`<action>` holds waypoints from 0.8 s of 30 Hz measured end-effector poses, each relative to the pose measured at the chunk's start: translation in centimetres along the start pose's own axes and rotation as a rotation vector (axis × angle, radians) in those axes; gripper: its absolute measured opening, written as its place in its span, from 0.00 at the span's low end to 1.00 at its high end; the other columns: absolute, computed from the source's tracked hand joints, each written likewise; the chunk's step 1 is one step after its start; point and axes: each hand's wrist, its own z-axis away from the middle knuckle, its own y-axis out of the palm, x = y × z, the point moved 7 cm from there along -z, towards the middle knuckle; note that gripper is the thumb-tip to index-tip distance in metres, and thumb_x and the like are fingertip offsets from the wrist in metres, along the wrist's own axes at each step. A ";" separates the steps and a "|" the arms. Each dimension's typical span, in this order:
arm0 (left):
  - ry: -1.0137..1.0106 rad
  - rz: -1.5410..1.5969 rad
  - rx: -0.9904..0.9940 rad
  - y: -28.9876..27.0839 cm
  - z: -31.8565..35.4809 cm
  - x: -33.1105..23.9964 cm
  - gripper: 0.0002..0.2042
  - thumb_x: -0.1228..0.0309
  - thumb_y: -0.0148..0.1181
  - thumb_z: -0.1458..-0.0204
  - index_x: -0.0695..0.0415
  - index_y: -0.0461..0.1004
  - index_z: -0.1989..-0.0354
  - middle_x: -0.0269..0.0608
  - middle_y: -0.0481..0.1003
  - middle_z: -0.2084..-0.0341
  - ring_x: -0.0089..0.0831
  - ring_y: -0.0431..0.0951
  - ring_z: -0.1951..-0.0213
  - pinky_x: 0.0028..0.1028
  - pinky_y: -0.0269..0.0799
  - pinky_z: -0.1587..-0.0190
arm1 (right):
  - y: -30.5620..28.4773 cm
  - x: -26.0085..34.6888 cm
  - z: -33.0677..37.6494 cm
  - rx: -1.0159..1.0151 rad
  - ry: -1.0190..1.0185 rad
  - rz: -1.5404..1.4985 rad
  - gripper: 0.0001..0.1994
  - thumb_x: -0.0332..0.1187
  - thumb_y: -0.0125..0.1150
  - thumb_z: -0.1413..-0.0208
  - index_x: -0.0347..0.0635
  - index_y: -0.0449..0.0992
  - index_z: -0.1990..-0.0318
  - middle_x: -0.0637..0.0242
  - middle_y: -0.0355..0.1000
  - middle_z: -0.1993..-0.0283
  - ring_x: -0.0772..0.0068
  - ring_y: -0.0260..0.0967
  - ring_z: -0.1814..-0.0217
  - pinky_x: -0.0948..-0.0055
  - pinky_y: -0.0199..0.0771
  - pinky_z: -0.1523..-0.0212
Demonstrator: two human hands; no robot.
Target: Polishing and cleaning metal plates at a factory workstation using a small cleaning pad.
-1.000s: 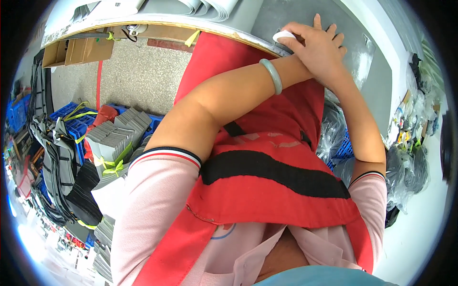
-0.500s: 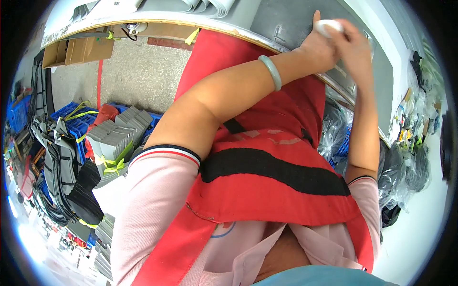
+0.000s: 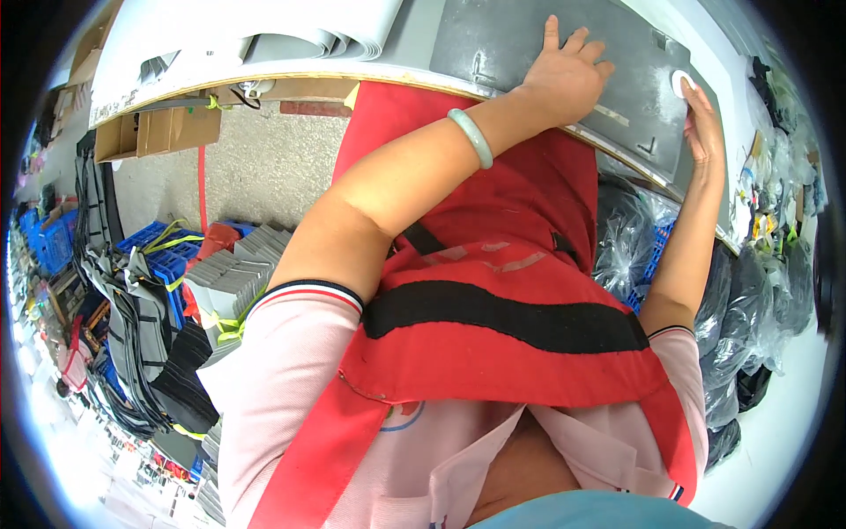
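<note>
My left hand lies with its fingers spread on a dark grey flat board, which has L-shaped marks and a pale strip. My right hand is at the board's right edge. Its fingers grip a small white round piece, of a kind I cannot make out. Pale whitish smears show on the board between the two hands. A light green bangle circles my left wrist.
Curled light grey sheets lie on the white worktable, left of the board. Beneath its edge is a cardboard box. Stacked grey pieces stand by a blue crate. Clear plastic bags hang at right.
My hands have parted. The left has come down flat on the board with fingers spread; the right has moved rightward to the board's edge, carrying the white round piece.
</note>
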 end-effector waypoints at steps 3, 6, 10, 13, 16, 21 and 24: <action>0.105 0.118 -0.089 -2.6 0.0 -1.8 0.19 0.68 0.55 0.44 0.53 0.75 0.43 0.47 0.73 0.45 0.46 0.69 0.39 0.57 0.54 0.36 | 2.0 0.2 1.6 -0.013 -0.094 0.145 0.22 0.42 0.68 0.40 0.40 0.75 0.43 0.66 0.76 0.49 0.74 0.73 0.49 0.73 0.74 0.46; 0.258 0.305 -0.031 -5.0 2.9 -6.8 0.18 0.67 0.57 0.46 0.52 0.76 0.45 0.43 0.76 0.51 0.40 0.75 0.47 0.44 0.64 0.42 | 3.4 0.3 1.9 -0.067 -0.053 -0.174 0.24 0.43 0.66 0.39 0.41 0.72 0.40 0.66 0.76 0.48 0.72 0.73 0.47 0.71 0.74 0.46; 0.345 0.082 0.226 -6.2 4.7 -6.7 0.14 0.66 0.60 0.48 0.49 0.80 0.52 0.36 0.78 0.58 0.38 0.76 0.52 0.38 0.67 0.47 | 2.1 -0.2 -1.7 -0.016 -0.082 -0.325 0.27 0.45 0.66 0.38 0.41 0.69 0.37 0.65 0.74 0.45 0.70 0.73 0.45 0.72 0.74 0.45; 0.130 0.063 0.252 -7.0 2.9 -0.7 0.11 0.66 0.65 0.50 0.52 0.83 0.59 0.38 0.78 0.60 0.40 0.77 0.53 0.37 0.68 0.47 | -0.2 -1.4 -4.3 -0.026 -0.084 -0.258 0.24 0.43 0.63 0.36 0.42 0.68 0.37 0.66 0.73 0.43 0.70 0.73 0.46 0.71 0.75 0.45; 0.075 0.182 0.293 -7.5 3.4 2.1 0.11 0.67 0.67 0.50 0.56 0.83 0.60 0.39 0.78 0.59 0.42 0.77 0.52 0.38 0.70 0.48 | 4.5 0.0 -1.5 -0.066 -0.164 -0.258 0.20 0.38 0.64 0.38 0.36 0.74 0.44 0.62 0.77 0.55 0.72 0.75 0.57 0.73 0.77 0.57; 0.025 0.317 0.476 -7.2 2.8 2.4 0.09 0.69 0.65 0.48 0.60 0.82 0.61 0.40 0.78 0.56 0.45 0.76 0.49 0.38 0.74 0.51 | 2.2 -1.1 -2.4 -0.064 -0.202 -0.152 0.28 0.43 0.64 0.38 0.36 0.69 0.36 0.65 0.74 0.44 0.73 0.71 0.46 0.76 0.70 0.46; 0.048 0.279 0.500 -7.4 3.3 2.2 0.09 0.74 0.62 0.47 0.61 0.81 0.59 0.40 0.78 0.53 0.44 0.76 0.48 0.38 0.75 0.51 | 1.5 -1.7 -3.1 -0.069 -0.201 -0.153 0.28 0.42 0.64 0.38 0.34 0.68 0.36 0.64 0.73 0.44 0.72 0.71 0.47 0.76 0.70 0.46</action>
